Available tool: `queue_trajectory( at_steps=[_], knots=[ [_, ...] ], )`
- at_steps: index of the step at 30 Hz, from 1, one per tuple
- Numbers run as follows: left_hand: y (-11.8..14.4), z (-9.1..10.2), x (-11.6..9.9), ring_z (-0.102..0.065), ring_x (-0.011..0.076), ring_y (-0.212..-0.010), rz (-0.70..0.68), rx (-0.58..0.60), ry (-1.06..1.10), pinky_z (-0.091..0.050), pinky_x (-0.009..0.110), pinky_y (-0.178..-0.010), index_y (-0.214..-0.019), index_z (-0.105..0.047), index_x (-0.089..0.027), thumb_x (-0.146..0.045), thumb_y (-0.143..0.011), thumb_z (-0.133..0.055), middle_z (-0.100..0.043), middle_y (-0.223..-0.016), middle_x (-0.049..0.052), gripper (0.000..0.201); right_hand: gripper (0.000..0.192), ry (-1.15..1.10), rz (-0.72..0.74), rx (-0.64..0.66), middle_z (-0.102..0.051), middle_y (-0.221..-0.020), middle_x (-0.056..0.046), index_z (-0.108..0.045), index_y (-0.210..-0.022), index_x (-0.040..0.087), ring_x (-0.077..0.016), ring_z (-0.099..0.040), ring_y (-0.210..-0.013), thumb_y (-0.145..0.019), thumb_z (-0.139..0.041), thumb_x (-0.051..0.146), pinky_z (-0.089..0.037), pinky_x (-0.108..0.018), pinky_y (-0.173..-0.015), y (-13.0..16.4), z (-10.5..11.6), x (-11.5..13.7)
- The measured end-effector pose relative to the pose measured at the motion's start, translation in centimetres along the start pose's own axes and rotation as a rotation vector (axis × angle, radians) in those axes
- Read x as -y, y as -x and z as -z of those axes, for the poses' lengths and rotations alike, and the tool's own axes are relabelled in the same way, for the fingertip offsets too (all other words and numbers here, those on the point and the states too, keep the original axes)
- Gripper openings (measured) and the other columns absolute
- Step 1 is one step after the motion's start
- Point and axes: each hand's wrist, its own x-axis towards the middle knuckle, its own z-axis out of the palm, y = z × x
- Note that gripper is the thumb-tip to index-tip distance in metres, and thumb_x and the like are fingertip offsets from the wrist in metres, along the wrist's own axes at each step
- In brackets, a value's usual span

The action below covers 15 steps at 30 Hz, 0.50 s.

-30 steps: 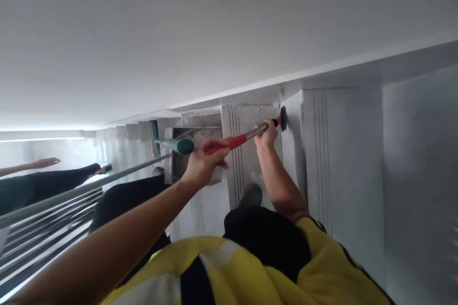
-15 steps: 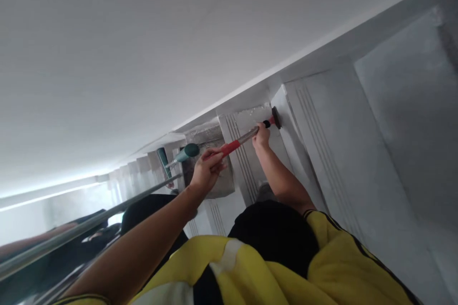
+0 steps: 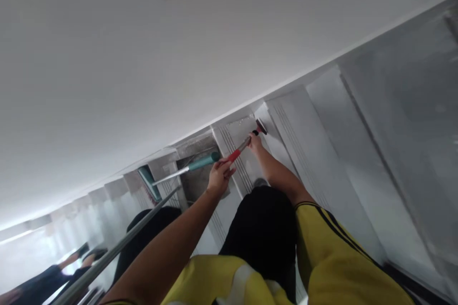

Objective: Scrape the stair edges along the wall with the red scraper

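Observation:
A long-handled scraper (image 3: pixel 234 155) with a red grip, a metal shaft and a black-and-red head slants across the steps. My left hand (image 3: pixel 221 175) is closed around the red grip at its lower end. Farther up, my right hand (image 3: pixel 255 143) wraps round the shaft just below the scraper head (image 3: pixel 261 127). That head is against the riser of a white stair step (image 3: pixel 274 126), close to the wall. Beside my left hand is the green handle of a broom (image 3: pixel 203 161), whose green head rests lower on the stairs.
A white wall (image 3: pixel 143 71) runs along the stairs. A metal rail (image 3: pixel 125 240) slants up from the lower left. Beyond the rail, another person's legs (image 3: pixel 39 281) in dark trousers show. Grooved steps (image 3: pixel 293 124) rise to the right. A dark, worn panel (image 3: pixel 195 183) lies under the broom handle.
My view has shifted, showing more of the stairs on both sides and a brownish spot on the wall. Both hands keep their hold on the scraper, its head still by the riser.

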Motion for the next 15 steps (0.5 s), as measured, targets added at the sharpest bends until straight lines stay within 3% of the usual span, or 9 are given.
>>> queue_trajectory(
  at_steps=[3, 7, 11, 15],
  knots=[
    [1.1, -0.5, -1.6, -0.051, 0.0046, -0.06, -0.034, 0.052, -0.083, -0.052, 0.022, -0.067, -0.084, -0.05, -0.019, -0.021, -0.054, -0.074, -0.055, -0.075, -0.003, 0.038, 0.019, -0.03, 0.071, -0.104, -0.039, -0.04, 0.009, -0.038, -0.063, 0.021, -0.0075, -0.04, -0.036, -0.073, -0.051, 0.014, -0.034, -0.017, -0.035, 0.6, -0.1, 0.1],
    [0.1, 1.0, -1.0, -0.057, 0.0092, -0.068, -0.01, -0.046, -0.152, -0.051, 0.021, -0.061, -0.079, -0.051, -0.017, -0.025, -0.053, -0.075, -0.06, -0.086, 0.002, 0.037, 0.017, 0.026, 0.144, -0.163, -0.04, -0.041, 0.009, -0.039, -0.059, 0.021, -0.0075, -0.04, -0.036, -0.069, -0.052, 0.015, -0.031, -0.017, -0.034, -1.1, 0.3, -2.6],
    [-1.9, 3.4, 0.8, -0.057, 0.0095, -0.07, -0.014, -0.05, -0.082, -0.051, 0.02, -0.061, -0.077, -0.053, -0.017, -0.021, -0.045, -0.082, -0.062, -0.094, 0.002, 0.043, 0.017, 0.052, 0.125, -0.128, -0.041, -0.042, 0.007, -0.039, -0.057, 0.021, -0.0081, -0.042, -0.038, -0.066, -0.052, 0.015, -0.031, -0.019, -0.035, -3.3, 1.0, -4.9],
    [-2.0, 4.7, 0.8, -0.061, 0.014, -0.079, 0.026, -0.056, -0.042, -0.052, 0.021, -0.065, -0.079, -0.056, -0.018, -0.016, -0.049, -0.081, -0.063, -0.091, 0.004, 0.04, 0.017, 0.056, 0.196, -0.012, -0.042, -0.046, 0.008, -0.039, -0.06, 0.021, -0.0074, -0.043, -0.04, -0.065, -0.056, 0.021, -0.033, -0.018, -0.038, -3.0, 1.6, -5.1]
  ],
)
